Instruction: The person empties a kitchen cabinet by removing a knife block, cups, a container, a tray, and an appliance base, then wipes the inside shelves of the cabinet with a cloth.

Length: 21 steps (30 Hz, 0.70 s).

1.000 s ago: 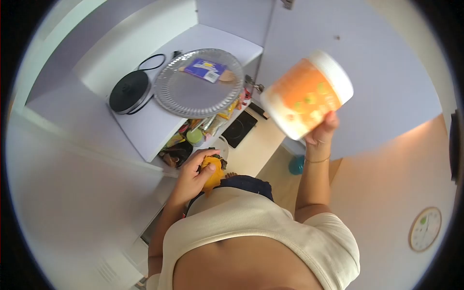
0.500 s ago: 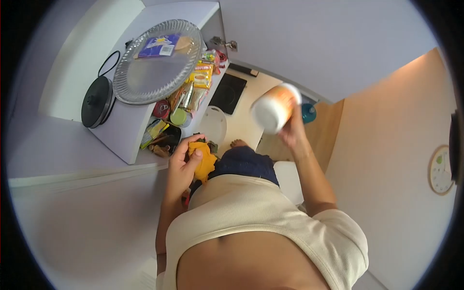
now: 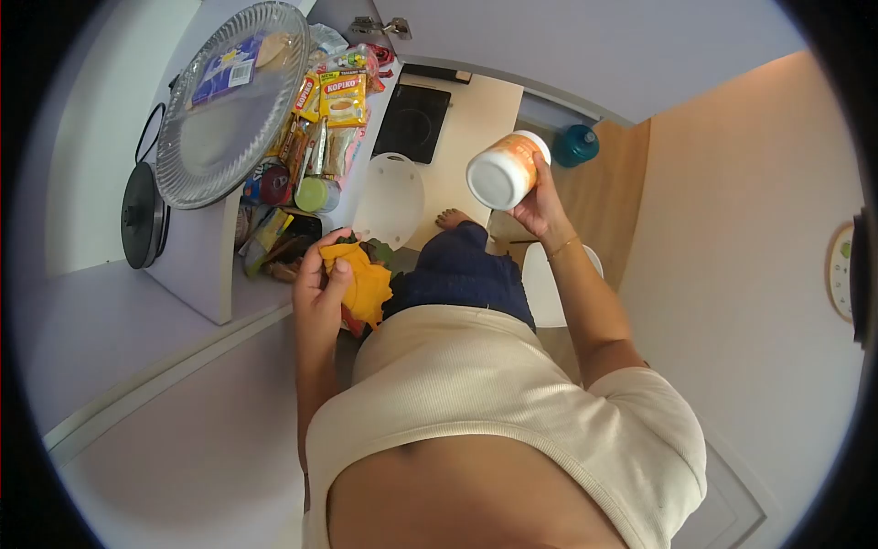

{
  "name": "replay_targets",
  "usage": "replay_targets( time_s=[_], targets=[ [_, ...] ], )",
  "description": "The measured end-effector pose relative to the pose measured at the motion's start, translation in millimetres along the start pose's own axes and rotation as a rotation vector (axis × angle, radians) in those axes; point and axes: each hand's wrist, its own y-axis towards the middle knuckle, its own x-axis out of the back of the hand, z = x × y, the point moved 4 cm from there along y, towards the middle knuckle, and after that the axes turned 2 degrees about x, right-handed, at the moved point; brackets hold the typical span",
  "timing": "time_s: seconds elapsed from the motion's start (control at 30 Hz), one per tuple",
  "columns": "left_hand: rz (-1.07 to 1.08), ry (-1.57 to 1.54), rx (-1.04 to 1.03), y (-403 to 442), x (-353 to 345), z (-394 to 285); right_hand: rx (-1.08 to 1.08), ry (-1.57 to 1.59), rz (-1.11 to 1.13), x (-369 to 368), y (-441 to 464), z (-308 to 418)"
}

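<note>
My right hand [image 3: 542, 203] grips a white plastic jar [image 3: 508, 170] with an orange label, held tilted in the air, its base turned toward me. My left hand [image 3: 322, 279] is closed on a yellow cloth [image 3: 361, 282] with jagged, leaf-like edges, thumb pressed on top. Dark green and red patches show around this cloth; whether they are part of it I cannot tell. Close beyond the left hand is an open cabinet shelf with Kopiko packets [image 3: 343, 96], a green-lidded jar [image 3: 316, 194] and several sachets.
Atop the cabinet rest a clear ridged plastic tray [image 3: 229, 128] and a black lid [image 3: 142, 215]. Below are a black cooktop [image 3: 412, 123] and a white round board [image 3: 390, 197]. A teal water bottle [image 3: 576, 145] and a white stool [image 3: 558, 297] stand to the right. The open cabinet door [image 3: 585, 50] extends overhead.
The white jar has come lower and slightly left and is less blurred. My left hand still has the yellow cloth, more of which shows. The view has shifted, bringing the shelf leftward.
</note>
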Motion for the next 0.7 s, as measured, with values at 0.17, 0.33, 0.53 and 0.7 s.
replay_targets(
  time_s=[0.17, 0.33, 0.53, 0.7],
  targets=[
    [0.015, 0.038, 0.014, 2.1, 0.3, 2.7, 0.296, -0.381, -0.179, 2.2, -13.8, -2.0],
    [0.011, 0.039, 0.049, 3.1, 1.8, 8.2, 0.371, -0.329, 0.037, -3.0, -20.4, -2.6],
    [0.033, 0.004, 0.047, 3.1, 2.7, 18.0, 0.221, -0.219, 0.122, 6.7, -18.0, -7.8],
    [0.020, 0.025, 0.051, -0.1, 5.4, 22.6, 0.186, -0.207, 0.126, 19.2, -11.6, -12.2]
  ],
)
